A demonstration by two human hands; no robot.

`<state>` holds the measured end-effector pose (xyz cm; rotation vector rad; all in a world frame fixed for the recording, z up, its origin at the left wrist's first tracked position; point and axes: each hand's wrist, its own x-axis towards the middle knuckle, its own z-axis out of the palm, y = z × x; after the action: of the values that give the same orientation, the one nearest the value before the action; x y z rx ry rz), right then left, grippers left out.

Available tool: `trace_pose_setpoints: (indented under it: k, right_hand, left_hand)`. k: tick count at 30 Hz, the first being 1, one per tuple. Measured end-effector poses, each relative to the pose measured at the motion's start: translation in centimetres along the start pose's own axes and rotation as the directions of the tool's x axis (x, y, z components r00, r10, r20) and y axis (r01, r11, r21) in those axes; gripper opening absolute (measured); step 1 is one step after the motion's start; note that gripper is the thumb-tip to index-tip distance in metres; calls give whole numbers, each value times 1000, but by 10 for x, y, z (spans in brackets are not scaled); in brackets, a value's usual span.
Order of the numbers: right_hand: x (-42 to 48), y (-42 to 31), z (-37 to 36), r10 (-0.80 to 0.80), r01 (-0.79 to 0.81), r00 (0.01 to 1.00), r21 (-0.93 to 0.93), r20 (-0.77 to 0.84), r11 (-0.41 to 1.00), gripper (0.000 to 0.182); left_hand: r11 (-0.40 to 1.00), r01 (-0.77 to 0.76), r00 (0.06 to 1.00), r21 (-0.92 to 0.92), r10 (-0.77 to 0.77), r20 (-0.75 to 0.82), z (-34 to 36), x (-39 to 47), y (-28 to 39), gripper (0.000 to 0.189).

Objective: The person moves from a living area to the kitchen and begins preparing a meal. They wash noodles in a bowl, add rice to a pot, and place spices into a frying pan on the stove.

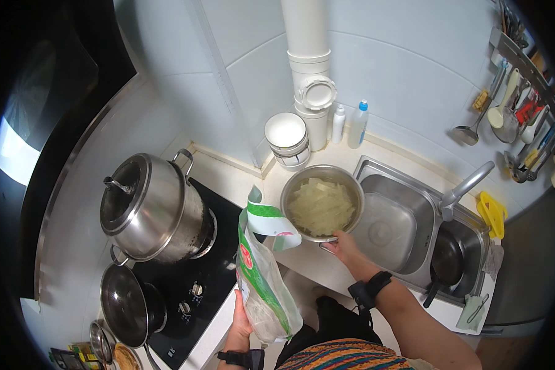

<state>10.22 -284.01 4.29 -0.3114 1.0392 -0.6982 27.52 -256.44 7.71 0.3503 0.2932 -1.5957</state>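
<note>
My left hand [241,314] grips a green and white plastic food bag [268,282] with printing on it. The bag's top flap hangs folded over towards the right, and pale contents show faintly through its clear side. With my right hand [344,247] I hold the near rim or handle of a stainless steel pot [360,203]; my fingers partly hide the grip. Pale, thin strips of food [321,208] lie in liquid inside this pot. It rests on the counter [300,263], close against the left edge of the sink.
A large lidded steel pot [166,212] and a black frying pan [124,305] stand on the black gas hob [222,240]. Stacked bowls [286,134] and two bottles [357,125] line the wall. The double sink [388,231] has a faucet [467,185] and holds a dark pan [446,259].
</note>
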Motion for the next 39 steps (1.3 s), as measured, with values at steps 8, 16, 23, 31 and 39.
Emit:
trace_pose_setpoints:
  k: [8, 16, 23, 31, 39]
  right_hand:
    - [50, -37, -9, -158, 156, 987, 77, 20, 985, 31]
    - [93, -65, 1, -226, 223, 974, 136, 5, 965, 33]
    - [111, -81, -1, -200, 196, 979, 99, 40, 976, 33]
    - [71, -80, 6, -36, 45, 998, -200, 53, 979, 38]
    - [-66, -26, 24, 146, 236, 765, -484, 627, 843, 48]
  left_hand:
    - [898, -74, 966, 433, 172, -193, 9, 9, -8, 75]
    - [908, -9, 968, 419, 113, -222, 12, 16, -9, 75]
    - [912, 18, 953, 409, 107, -283, 14, 26, -16, 72]
    - [967, -26, 964, 254, 92, -251, 13, 35, -15, 60]
    - [925, -89, 978, 369, 152, -145, 31, 39, -22, 75]
